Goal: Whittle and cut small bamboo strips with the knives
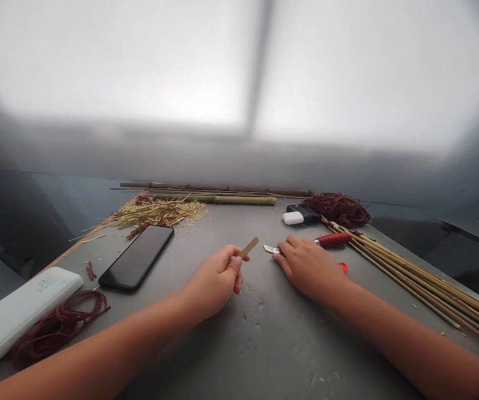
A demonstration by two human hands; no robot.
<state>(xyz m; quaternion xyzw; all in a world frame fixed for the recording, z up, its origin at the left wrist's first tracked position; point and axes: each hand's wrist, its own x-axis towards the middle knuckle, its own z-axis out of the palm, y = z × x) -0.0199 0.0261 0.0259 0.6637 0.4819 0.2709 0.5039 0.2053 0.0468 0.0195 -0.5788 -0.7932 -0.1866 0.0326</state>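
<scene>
Between the thumb and fingers of my left hand (214,280), a short flat bamboo strip (250,249) is pinched, its free end tilted up to the right. My right hand (308,266) lies palm down over a utility knife, fingers curled round its body. The knife's blade (270,249) pokes out to the left, toward the strip but apart from it. Most of the knife's handle is hidden under the palm. Just beyond the right hand lies a red handle (334,240) with a metal collar. A small bright red piece (343,268) shows beside the wrist.
Long thin bamboo sticks (422,278) line the right. Dark red cord (339,208) is heaped behind, near a white case (293,218). Bamboo poles (243,200) lie at the back, shavings (168,213) at back left. A phone (137,258), white power bank (26,311) and cord coil (62,322) sit left.
</scene>
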